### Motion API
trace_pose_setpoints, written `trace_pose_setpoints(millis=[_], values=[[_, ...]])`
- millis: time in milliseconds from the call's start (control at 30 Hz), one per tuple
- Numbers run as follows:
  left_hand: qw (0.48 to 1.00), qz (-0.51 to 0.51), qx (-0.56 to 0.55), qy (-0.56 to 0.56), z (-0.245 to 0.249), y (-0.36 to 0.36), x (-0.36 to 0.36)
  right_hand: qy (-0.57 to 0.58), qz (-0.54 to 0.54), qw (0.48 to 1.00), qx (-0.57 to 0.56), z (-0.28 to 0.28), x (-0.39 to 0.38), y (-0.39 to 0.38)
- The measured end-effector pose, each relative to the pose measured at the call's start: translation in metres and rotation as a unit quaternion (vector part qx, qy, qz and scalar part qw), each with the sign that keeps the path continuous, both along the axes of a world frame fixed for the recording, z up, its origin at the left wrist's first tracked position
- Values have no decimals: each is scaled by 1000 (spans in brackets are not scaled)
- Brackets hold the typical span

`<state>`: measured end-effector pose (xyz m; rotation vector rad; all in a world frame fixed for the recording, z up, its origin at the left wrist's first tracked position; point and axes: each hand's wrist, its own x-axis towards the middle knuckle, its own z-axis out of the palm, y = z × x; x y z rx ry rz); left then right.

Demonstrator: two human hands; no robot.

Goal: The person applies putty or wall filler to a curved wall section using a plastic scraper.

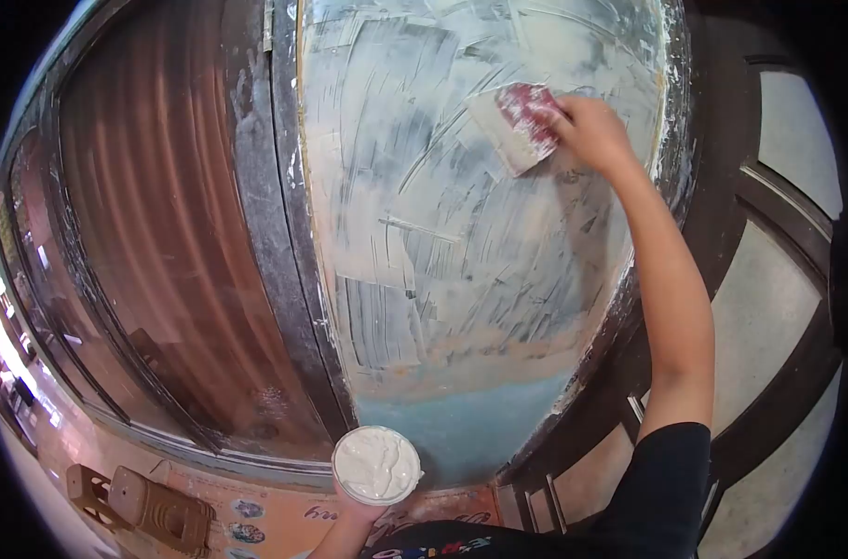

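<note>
My right hand (587, 132) grips the red handle of a putty knife (509, 129) with a wide, pale blade, laid against the wall high up. White filler is smeared on the handle. Across the wall panel (470, 224), white putty lies in rough, streaky strokes over a blue-grey surface. Low down, my left hand (360, 508) holds a round tub (338, 468) from below, with fingers mostly hidden under it. Thick white putty (377, 463) fills the tub near its rim.
A dark window frame (284, 205) and brown curtain (163, 214) behind glass stand on the left. To the right is a dark door frame (712, 158) with pale panels. Brown plastic stools (163, 508) and a printed sheet (275, 522) are on the floor. Bare blue paint (461, 429) shows at the wall's bottom.
</note>
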<state>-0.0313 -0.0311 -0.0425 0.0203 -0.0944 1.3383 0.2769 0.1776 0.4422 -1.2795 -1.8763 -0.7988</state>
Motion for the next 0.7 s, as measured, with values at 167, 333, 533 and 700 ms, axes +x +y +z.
trace_pose_setpoints(millis=[167, 333, 533, 700], values=[[999, 25, -5, 37, -5, -5, 12, 104, -10, 990, 99, 45, 99, 16], [996, 57, 10, 63, -25, -6, 17, 191, 79, 957, 204, 54, 127, 1], [998, 53, -15, 35, -8, 7, 36, 125, 71, 934, 328, 73, 108, -9], [999, 43, -18, 13, -4, 16, 47, 66, 41, 930, 360, 88, 45, -24]])
